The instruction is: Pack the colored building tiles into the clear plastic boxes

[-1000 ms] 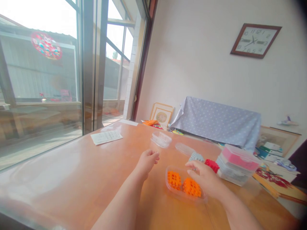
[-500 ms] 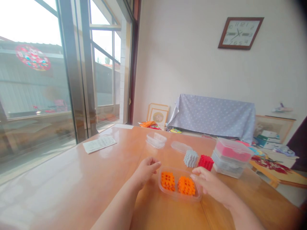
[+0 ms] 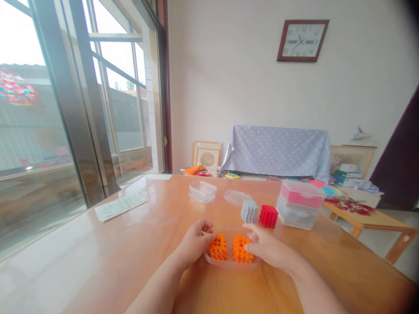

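Observation:
A clear plastic container [image 3: 229, 265] stands on the table in front of me, with two orange lattice blocks inside. My left hand [image 3: 194, 242] is at its left end, fingers curled and thumb by the rim, beside the left orange block [image 3: 218, 247]. At the other end, my right hand [image 3: 271, 247] reaches over the rim with thumb and index finger apart. Its thumb tip overlaps the right orange block [image 3: 240, 250]; whether it presses on it I cannot tell. Beyond the container are a grey ridged block [image 3: 249, 211] and a red ridged block [image 3: 269, 216].
Stacked lidded boxes [image 3: 299, 205], the upper one pink inside, stand at right. Further back lie a clear lid [image 3: 236, 197] and another clear container [image 3: 203, 192]. Printed sheets [image 3: 121, 206] rest on the left of the wooden table [image 3: 137, 248], near the window.
My view has turned to the right. My left hand has come in to the container's left end, and my right thumb has moved inward over the right orange block. The container stays put.

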The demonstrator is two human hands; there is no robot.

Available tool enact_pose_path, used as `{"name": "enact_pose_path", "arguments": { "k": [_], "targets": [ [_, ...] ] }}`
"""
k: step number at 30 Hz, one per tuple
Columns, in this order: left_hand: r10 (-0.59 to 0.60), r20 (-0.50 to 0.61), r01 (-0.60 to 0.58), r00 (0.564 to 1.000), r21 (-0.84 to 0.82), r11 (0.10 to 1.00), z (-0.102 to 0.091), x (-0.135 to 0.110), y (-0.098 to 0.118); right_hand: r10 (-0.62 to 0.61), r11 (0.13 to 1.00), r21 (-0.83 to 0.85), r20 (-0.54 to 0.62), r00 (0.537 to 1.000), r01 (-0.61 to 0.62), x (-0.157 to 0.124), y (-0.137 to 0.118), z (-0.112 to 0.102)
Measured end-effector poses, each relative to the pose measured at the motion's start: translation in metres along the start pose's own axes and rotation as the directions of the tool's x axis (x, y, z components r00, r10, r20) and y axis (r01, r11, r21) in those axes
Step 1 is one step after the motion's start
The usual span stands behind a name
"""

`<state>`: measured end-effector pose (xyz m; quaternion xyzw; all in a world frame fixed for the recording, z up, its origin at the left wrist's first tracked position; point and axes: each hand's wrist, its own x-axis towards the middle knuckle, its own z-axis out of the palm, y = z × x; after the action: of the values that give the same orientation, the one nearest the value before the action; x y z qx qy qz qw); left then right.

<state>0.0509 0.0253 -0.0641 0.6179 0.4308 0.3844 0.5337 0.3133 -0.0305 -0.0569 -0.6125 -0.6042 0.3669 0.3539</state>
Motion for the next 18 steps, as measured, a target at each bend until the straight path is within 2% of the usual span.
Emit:
{"name": "enact_pose_path", "arguments": {
  "k": [9,18],
  "targets": [
    [0.024,-0.025,-0.023,0.999,0.028,0.999,0.001,0.005,-0.008,-0.03,0.998,0.053,0.064,0.998,0.027,0.001,-0.002,0.002],
    [0.029,-0.062,-0.027,0.998,0.037,0.999,0.002,0.0,-0.005,0.051,0.995,0.094,-0.122,0.991,-0.04,0.013,-0.004,0.012]
  ]
}}
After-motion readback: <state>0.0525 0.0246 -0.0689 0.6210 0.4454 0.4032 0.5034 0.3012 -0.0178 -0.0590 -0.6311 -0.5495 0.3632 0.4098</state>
